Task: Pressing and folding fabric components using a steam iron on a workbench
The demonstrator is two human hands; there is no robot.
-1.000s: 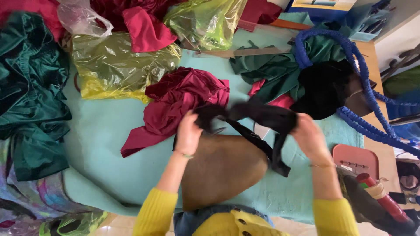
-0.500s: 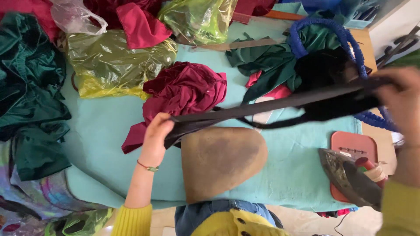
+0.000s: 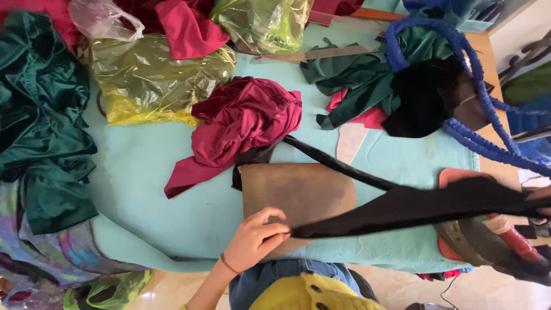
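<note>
We pinch the black fabric strip (image 3: pixel 413 206) in our left hand (image 3: pixel 252 241) over the tabletop (image 3: pixel 149 189); toward 3 o'clock, right hand (image 3: pixel 542 195) grip unclear. Light, limp: hold both ends.

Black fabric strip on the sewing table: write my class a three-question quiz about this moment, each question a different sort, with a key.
1. True or false: the left hand pinches one end of the black fabric strip.
2. Multiple choice: the brown curved board lies on a) the teal table cover, b) a yellow plastic bag, c) bare wood.
3. Fill in: the crumpled cloth just above the board is ____ in colour.

Key: 1 true. 2 a. 3 maroon. The right hand shows only at the picture's edge, so its grip cannot be judged.
</note>
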